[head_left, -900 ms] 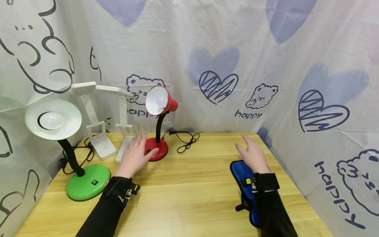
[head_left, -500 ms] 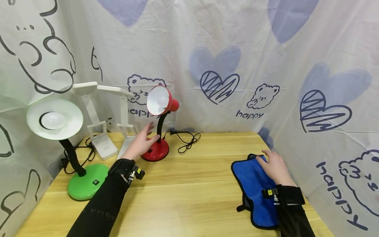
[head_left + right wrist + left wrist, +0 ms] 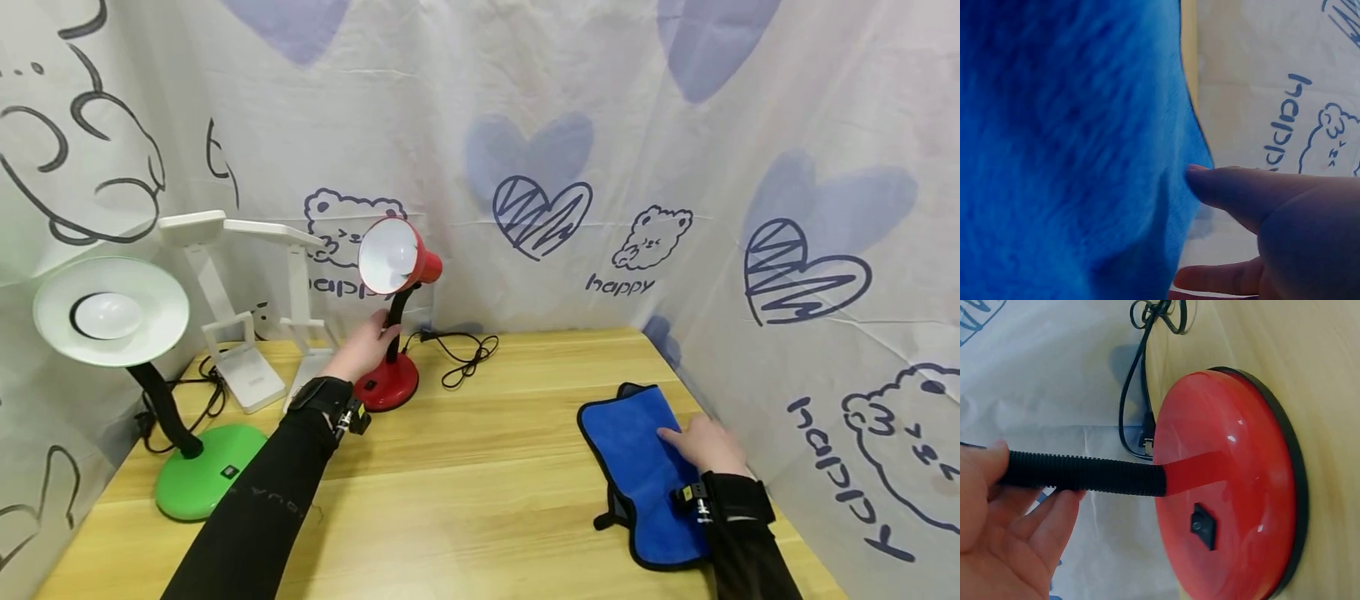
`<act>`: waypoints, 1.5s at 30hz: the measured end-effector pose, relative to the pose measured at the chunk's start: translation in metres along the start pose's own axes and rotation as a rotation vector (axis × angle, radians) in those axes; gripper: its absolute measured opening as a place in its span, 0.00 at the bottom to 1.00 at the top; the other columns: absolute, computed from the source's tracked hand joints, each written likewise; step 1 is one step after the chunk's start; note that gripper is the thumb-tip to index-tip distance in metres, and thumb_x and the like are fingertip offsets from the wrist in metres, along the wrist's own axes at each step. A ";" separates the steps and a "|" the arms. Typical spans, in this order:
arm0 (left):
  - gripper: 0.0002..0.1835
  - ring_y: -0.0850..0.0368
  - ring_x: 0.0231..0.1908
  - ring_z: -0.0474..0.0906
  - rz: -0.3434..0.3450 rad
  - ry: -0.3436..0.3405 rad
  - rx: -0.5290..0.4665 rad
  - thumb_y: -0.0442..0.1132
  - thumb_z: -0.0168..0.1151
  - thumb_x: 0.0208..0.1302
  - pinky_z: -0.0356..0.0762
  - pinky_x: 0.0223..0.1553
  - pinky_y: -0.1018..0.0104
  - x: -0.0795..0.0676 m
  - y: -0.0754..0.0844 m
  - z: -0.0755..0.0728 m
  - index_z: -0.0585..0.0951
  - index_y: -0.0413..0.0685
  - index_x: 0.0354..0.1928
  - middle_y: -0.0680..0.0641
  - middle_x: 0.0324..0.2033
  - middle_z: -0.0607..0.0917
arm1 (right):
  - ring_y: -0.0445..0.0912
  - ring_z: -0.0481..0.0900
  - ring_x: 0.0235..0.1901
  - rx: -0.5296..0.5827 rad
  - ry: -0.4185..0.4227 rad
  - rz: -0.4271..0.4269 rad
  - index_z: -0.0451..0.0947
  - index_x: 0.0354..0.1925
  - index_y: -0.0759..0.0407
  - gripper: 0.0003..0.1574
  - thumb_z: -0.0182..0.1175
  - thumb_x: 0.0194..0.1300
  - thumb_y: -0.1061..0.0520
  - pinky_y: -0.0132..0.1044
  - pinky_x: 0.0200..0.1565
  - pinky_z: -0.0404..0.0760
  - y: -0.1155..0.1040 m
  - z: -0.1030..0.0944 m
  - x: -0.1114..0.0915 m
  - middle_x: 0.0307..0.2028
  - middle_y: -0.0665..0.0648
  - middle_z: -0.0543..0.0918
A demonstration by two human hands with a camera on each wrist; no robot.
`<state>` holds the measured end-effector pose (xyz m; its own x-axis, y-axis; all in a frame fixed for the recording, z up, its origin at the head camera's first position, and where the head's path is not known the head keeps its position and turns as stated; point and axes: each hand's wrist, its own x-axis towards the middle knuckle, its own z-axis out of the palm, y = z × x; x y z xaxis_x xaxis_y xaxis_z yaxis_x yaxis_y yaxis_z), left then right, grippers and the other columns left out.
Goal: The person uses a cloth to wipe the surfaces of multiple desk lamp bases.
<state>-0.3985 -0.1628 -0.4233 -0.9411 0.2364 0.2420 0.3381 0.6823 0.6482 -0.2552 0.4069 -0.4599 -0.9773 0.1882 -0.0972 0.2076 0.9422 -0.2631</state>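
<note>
My left hand (image 3: 365,346) grips the black ribbed neck (image 3: 1085,473) of a red desk lamp (image 3: 386,385); in the left wrist view the thumb lies on one side and the fingers on the other. The lamp's round base stands on the table, and its shade faces left and forward. At the right, my right hand (image 3: 708,447) is at the right edge of a blue fleecy pad (image 3: 637,467) with black trim and a black strap. Its thumb touches the pad's edge, with a gap between thumb and fingers in the right wrist view. Some fingers are hidden.
A green desk lamp (image 3: 210,471) stands at the left. Two white folding lamps (image 3: 243,379) are behind it, close to the left hand. The red lamp's black cord (image 3: 468,362) lies coiled at the back. A printed curtain (image 3: 525,83) hangs around the wooden table (image 3: 480,500).
My left hand has gone from above the red lamp's base to its neck and closed around it. My right hand has moved right and down over the pad to its right edge.
</note>
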 end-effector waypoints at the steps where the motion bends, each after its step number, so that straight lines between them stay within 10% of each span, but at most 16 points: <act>1: 0.17 0.45 0.44 0.80 0.002 0.012 0.016 0.47 0.46 0.76 0.76 0.48 0.50 0.000 0.000 -0.001 0.70 0.42 0.55 0.38 0.46 0.81 | 0.50 0.69 0.22 0.016 -0.018 0.002 0.67 0.21 0.60 0.32 0.59 0.62 0.35 0.42 0.27 0.65 0.000 0.002 0.002 0.19 0.54 0.63; 7: 0.16 0.47 0.39 0.80 0.021 0.034 0.088 0.49 0.53 0.73 0.76 0.41 0.54 -0.002 0.003 -0.005 0.74 0.44 0.49 0.41 0.41 0.83 | 0.51 0.73 0.27 0.130 -0.075 -0.010 0.74 0.33 0.72 0.25 0.63 0.61 0.47 0.44 0.31 0.71 0.002 0.007 0.015 0.25 0.59 0.73; 13: 0.12 0.50 0.30 0.75 0.021 0.050 0.096 0.48 0.59 0.69 0.69 0.32 0.60 -0.003 0.006 -0.005 0.76 0.45 0.41 0.44 0.34 0.83 | 0.68 0.72 0.52 0.334 -0.142 -0.018 0.60 0.61 0.79 0.38 0.49 0.70 0.47 0.58 0.50 0.73 -0.012 0.010 0.018 0.56 0.80 0.69; 22: 0.16 0.50 0.32 0.77 -0.037 0.053 0.103 0.53 0.62 0.65 0.73 0.36 0.58 -0.011 0.017 -0.005 0.75 0.48 0.36 0.46 0.31 0.82 | 0.55 0.41 0.74 1.285 -0.228 0.083 0.29 0.77 0.50 0.52 0.48 0.73 0.37 0.52 0.72 0.47 -0.047 0.004 0.014 0.77 0.56 0.35; 29: 0.15 0.52 0.29 0.76 -0.006 0.075 0.121 0.55 0.63 0.64 0.71 0.33 0.60 -0.024 0.024 -0.001 0.80 0.50 0.35 0.49 0.28 0.83 | 0.38 0.36 0.75 1.920 -0.226 0.140 0.29 0.75 0.37 0.50 0.52 0.73 0.47 0.33 0.72 0.43 -0.059 0.009 0.016 0.76 0.38 0.33; 45: 0.20 0.52 0.24 0.82 -0.097 0.042 -0.038 0.60 0.64 0.60 0.75 0.27 0.61 -0.058 0.032 0.002 0.79 0.50 0.27 0.49 0.21 0.82 | 0.33 0.56 0.69 2.162 -0.194 0.130 0.45 0.73 0.37 0.41 0.55 0.72 0.47 0.29 0.68 0.55 -0.061 0.024 0.018 0.71 0.36 0.54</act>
<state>-0.3332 -0.1530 -0.4177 -0.9684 0.1408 0.2060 0.2462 0.6739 0.6966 -0.2846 0.3461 -0.4682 -0.9713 0.0537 -0.2315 0.1029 -0.7832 -0.6132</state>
